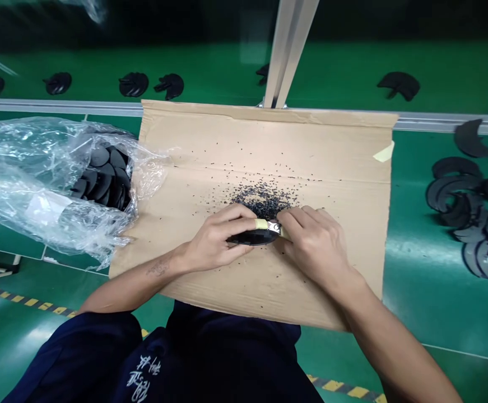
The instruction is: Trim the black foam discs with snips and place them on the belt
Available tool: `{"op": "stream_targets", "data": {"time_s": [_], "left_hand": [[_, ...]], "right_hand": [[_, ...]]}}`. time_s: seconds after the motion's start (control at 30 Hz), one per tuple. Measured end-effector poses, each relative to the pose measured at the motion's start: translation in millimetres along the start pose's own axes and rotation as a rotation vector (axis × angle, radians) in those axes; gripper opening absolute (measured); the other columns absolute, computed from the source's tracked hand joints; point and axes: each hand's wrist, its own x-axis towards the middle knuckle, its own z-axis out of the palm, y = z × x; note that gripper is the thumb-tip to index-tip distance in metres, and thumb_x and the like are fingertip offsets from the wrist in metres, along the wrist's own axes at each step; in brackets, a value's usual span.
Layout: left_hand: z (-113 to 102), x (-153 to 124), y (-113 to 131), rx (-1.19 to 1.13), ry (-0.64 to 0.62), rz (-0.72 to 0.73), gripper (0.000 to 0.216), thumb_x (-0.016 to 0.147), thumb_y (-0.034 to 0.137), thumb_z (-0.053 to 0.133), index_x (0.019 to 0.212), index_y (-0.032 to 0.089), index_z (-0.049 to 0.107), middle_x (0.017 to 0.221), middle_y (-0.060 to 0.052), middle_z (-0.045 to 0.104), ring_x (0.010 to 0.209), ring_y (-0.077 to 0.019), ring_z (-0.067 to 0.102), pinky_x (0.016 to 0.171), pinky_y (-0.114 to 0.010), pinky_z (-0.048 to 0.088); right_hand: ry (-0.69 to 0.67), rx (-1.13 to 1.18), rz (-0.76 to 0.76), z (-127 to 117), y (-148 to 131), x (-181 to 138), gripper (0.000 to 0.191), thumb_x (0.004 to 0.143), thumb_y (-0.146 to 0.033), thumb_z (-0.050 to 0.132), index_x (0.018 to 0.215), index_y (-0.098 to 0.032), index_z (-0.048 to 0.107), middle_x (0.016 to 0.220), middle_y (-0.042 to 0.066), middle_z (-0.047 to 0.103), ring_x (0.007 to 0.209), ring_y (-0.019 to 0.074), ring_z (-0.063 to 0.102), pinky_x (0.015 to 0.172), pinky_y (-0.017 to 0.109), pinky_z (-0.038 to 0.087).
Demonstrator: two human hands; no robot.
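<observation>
My left hand [216, 240] is closed round a flat black plastic part [252, 238], holding it edge-on over a sheet of brown cardboard [336, 184]. A strip of yellow tape wraps the tip of that hand's forefinger. My right hand [316, 246] is closed on a small metal cutting tool [274, 226] with a yellow handle, its tip against the top edge of the black part. Just beyond the hands lies a heap of small black shavings [260, 198], scattered thinner across the cardboard.
A clear plastic bag [29, 179] with several stacked black curved parts [107, 179] lies at the left. Loose black parts [466, 196] are spread at the right on the green surface. More black parts [133, 84] sit on the green belt beyond a metal rail [37, 105]. An aluminium post [288, 50] rises behind the cardboard.
</observation>
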Motion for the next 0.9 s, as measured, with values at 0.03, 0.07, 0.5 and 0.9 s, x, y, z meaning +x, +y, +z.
{"op": "stream_targets", "data": {"time_s": [0.03, 0.07, 0.5, 0.9], "left_hand": [[0, 0, 0, 0.024, -0.009, 0.005, 0.029, 0.091, 0.016, 0.070, 0.120, 0.019, 0.069, 0.100, -0.007, 0.069, 0.092, -0.0156, 0.066, 0.078, -0.029, 0.056], [0, 0, -1, 0.046, -0.003, 0.011, 0.029, 0.092, 0.016, 0.069, 0.120, 0.019, 0.068, 0.100, -0.007, 0.068, 0.092, -0.0155, 0.065, 0.078, -0.029, 0.056], [-3, -2, -6, 0.033, 0.208, -0.052, 0.030, 0.093, 0.025, 0.070, 0.122, 0.020, 0.068, 0.100, -0.005, 0.071, 0.090, -0.0146, 0.064, 0.076, -0.028, 0.054], [-9, 1, -9, -0.353, 0.228, -0.175, 0.027, 0.092, 0.022, 0.071, 0.119, 0.017, 0.067, 0.112, -0.008, 0.072, 0.105, -0.0159, 0.072, 0.089, -0.029, 0.062]], "right_hand": [[-0.022, 0.009, 0.004, -2, -2, 1, 0.017, 0.081, -0.004, 0.052, 0.077, -0.018, 0.062, 0.071, 0.005, 0.064, 0.069, 0.0193, 0.051, 0.064, 0.033, 0.032], [-0.043, 0.024, 0.016, -3, -2, 2, 0.015, 0.082, -0.006, 0.054, 0.079, -0.018, 0.062, 0.073, 0.006, 0.064, 0.071, 0.0201, 0.051, 0.065, 0.034, 0.032], [-0.010, 0.278, 0.025, -39, 30, 1, 0.045, 0.092, -0.031, 0.062, 0.131, -0.014, 0.048, 0.108, 0.015, 0.064, 0.094, 0.0286, 0.062, 0.078, 0.041, 0.052], [0.048, 0.898, 0.148, -7, 3, 6, 0.051, 0.092, -0.033, 0.069, 0.141, -0.024, 0.055, 0.127, 0.011, 0.069, 0.114, 0.0255, 0.067, 0.095, 0.044, 0.058]]}}
